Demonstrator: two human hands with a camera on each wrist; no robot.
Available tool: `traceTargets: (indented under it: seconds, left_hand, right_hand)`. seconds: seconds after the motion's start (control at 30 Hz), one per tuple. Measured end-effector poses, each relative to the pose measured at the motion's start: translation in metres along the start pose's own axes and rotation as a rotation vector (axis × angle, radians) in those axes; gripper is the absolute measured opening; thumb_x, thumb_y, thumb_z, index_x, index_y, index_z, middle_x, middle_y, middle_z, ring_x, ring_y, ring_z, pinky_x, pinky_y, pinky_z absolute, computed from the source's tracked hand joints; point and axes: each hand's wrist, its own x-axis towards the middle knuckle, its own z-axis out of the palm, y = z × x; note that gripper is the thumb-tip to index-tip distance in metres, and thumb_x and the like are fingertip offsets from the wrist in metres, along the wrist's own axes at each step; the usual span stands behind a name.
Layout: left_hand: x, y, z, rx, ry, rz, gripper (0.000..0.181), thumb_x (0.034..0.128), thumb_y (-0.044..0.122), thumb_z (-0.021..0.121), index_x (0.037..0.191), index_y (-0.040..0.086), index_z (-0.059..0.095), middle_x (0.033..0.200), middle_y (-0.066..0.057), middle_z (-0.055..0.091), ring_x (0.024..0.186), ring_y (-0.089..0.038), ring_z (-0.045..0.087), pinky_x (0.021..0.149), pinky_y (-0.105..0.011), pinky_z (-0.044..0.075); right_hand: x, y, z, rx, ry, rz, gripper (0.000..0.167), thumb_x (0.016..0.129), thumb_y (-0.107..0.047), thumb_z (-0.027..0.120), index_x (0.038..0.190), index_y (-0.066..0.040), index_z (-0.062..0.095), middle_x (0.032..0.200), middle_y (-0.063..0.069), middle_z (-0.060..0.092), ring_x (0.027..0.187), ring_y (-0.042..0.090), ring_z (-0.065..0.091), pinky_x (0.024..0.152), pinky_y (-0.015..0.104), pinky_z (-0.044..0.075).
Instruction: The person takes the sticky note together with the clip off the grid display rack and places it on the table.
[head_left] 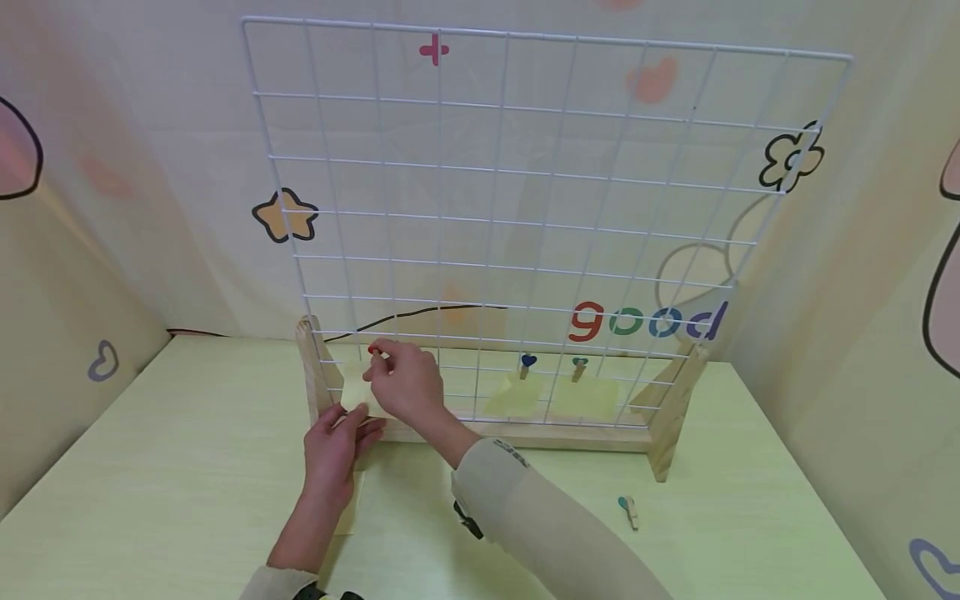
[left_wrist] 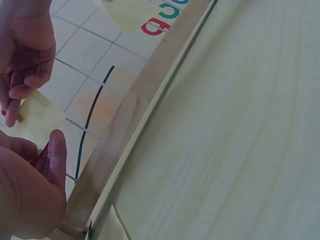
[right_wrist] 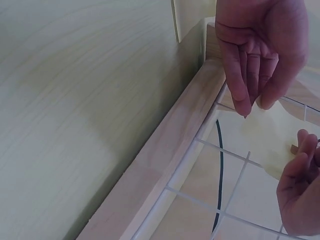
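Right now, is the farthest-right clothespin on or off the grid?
Off: the mini clothespin lies on the tabletop, apart from the wire grid.

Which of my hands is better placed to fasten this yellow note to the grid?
Probably your right hand: it pinches the red-topped clip by the upper part of the yellow note. Your left hand holds the lower edge, so it seems better suited to steadying.
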Motion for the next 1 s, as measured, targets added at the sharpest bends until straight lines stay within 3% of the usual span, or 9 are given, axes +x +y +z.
traceTargets:
  seconds: [0.27,0.53,0.8,1.0]
  left_hand:
    - [0.0,0.0,0.001,0.011,0.014,0.008,0.01,0.0951,0.008,0.057,0.093,0.001,0.05,0.073,-0.001,0.067,0.069,-0.011,0.07,0.073,-0.026,0.058]
    - [0.0,0.0,0.0,0.016,0.007,0.007,0.012,0.095,0.007,0.057,0.091,0.001,0.048,0.071,-0.001,0.068,0.068,-0.011,0.07,0.072,-0.026,0.058]
    - [-0.003,0.0,-0.001,0.039,0.021,0.007,0.012,0.096,0.007,0.055,0.101,-0.003,0.05,0.071,0.0,0.068,0.068,-0.01,0.07,0.074,-0.027,0.058]
    - [-0.005,0.001,-0.002,0.069,0.018,0.017,0.022,0.0962,0.007,0.055,0.113,-0.007,0.051,0.076,0.002,0.066,0.07,-0.01,0.07,0.076,-0.027,0.058]
  right_hand:
    - [-0.001,0.002,0.004,0.099,0.093,0.008,0.023,0.093,-0.01,0.059,0.109,-0.014,0.074,0.072,-0.003,0.073,0.051,0.004,0.056,0.042,0.018,0.029]
    - [0.0,0.003,0.004,0.153,0.111,0.001,0.021,0.091,-0.009,0.061,0.106,-0.012,0.076,0.073,-0.002,0.073,0.058,0.003,0.063,0.046,0.016,0.034]
    - [-0.003,0.003,-0.003,0.229,0.113,-0.007,0.022,0.09,-0.005,0.061,0.106,-0.011,0.075,0.074,0.0,0.073,0.056,0.0,0.062,0.039,0.014,0.031]
    - [-0.007,0.005,-0.008,0.286,0.102,-0.01,0.021,0.09,-0.005,0.062,0.105,-0.01,0.075,0.073,-0.001,0.073,0.058,0.001,0.065,0.037,0.015,0.029]
